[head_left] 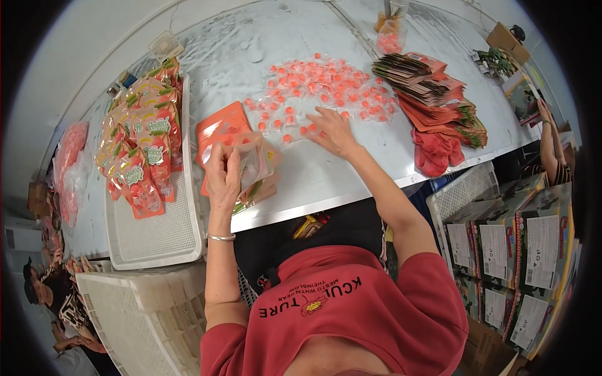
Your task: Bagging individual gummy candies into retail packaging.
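Note:
My left hand (224,169) is closed on the edge of a partly clear plastic pouch (254,160), held above a small stack of flat red pouches (221,123) near the table's front edge. With fingers stretched and apart, my right hand (335,133) lies at the near side of a spread of small clear packets (313,78), each with a round red-orange piece inside. Its fingertips reach down among the nearest packets; whether they touch one is hard to see.
To the left, a pale plastic tray (153,241) bears many filled pouches (147,141). Fanned flat pouches (433,94) and a red cloth (437,152) lie at the right. Stacked crates (141,313) stand lower left, cartons (501,250) lower right. Other people work at both sides.

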`<action>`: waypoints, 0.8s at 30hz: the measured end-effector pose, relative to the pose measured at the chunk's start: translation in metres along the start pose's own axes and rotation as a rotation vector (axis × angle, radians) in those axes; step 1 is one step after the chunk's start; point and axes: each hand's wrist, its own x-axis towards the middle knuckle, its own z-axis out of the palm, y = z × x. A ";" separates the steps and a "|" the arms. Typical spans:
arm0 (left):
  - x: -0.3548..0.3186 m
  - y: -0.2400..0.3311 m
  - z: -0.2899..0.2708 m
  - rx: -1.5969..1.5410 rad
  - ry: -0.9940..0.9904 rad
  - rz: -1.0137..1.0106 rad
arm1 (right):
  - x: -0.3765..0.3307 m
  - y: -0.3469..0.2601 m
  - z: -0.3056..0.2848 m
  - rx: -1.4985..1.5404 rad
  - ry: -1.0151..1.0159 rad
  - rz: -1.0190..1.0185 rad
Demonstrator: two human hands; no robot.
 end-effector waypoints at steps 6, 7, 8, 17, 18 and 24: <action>-0.006 0.009 0.001 -0.097 -0.007 -0.033 | -0.031 0.010 0.004 0.023 -0.217 0.165; -0.005 0.010 0.001 -0.097 -0.012 -0.036 | -0.034 0.008 0.000 0.024 -0.219 0.171; -0.005 0.012 0.000 -0.086 0.008 -0.026 | -0.036 0.004 -0.004 0.001 -0.161 0.128; -0.004 0.038 -0.013 -0.111 0.131 0.013 | -0.017 0.061 -0.055 0.945 -0.080 0.523; -0.003 0.038 -0.011 -0.110 0.133 0.013 | -0.017 0.046 -0.042 0.660 -0.105 0.346; -0.005 0.045 -0.007 -0.165 0.123 -0.001 | -0.036 -0.001 -0.013 -0.067 -0.137 -0.070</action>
